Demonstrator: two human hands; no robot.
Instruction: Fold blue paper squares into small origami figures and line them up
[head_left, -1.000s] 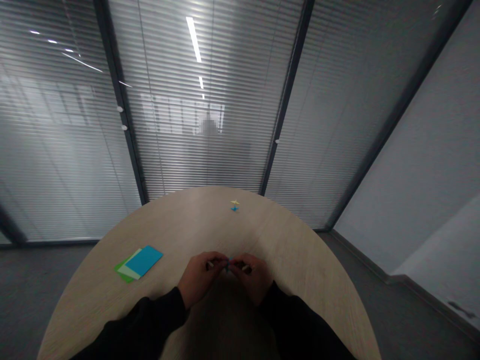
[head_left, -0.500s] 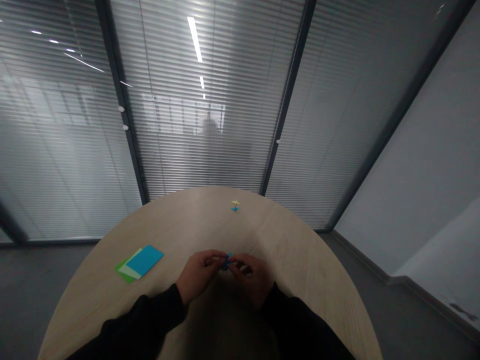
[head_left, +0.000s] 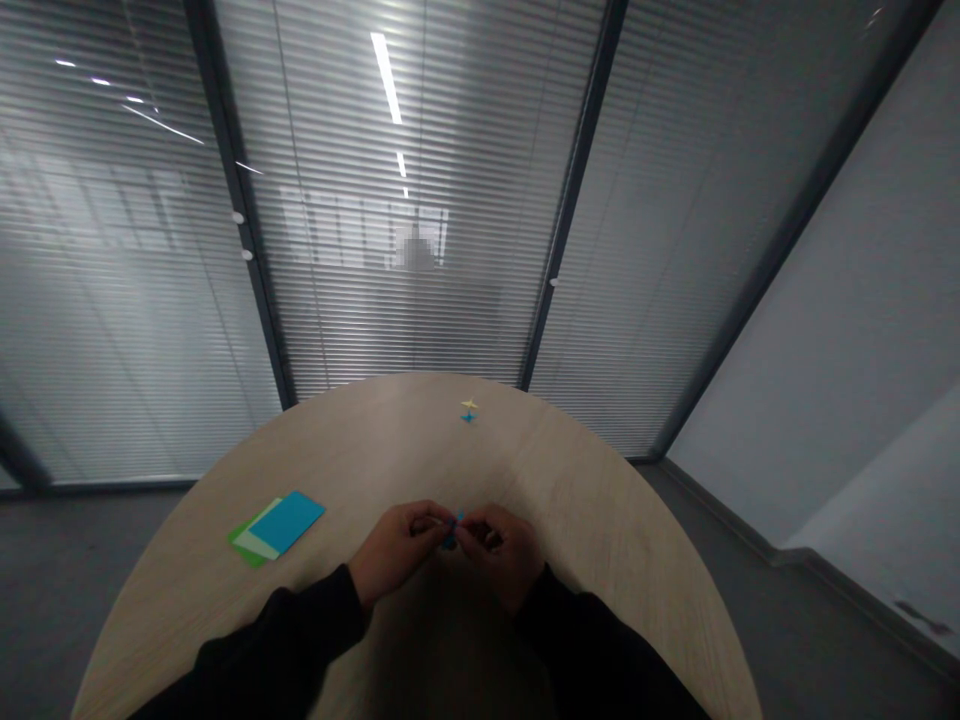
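Between my fingertips, over the near middle of the table, is a small piece of folded blue paper [head_left: 449, 543], mostly covered by the fingers. My left hand [head_left: 401, 548] pinches it from the left, thumb and forefinger together. From the other side my right hand [head_left: 504, 552] pinches it too, the two hands' fingertips almost touching. The exact shape of the paper is too small and dark to make out. Further off lie a small yellow folded paper figure [head_left: 469, 404] and a small blue folded paper figure [head_left: 468, 417], close together.
A fanned stack of paper sheets, with a blue sheet [head_left: 287, 522] on top of pale and bright green ones, lies on the left of the round wooden table [head_left: 360, 440]. Glass panels with blinds [head_left: 405, 320] stand beyond the far edge; a white wall [head_left: 840, 380] rises at right.
Both hands keep their pinch on the blue paper, with only slight finger movement. The whole view has shifted a little.
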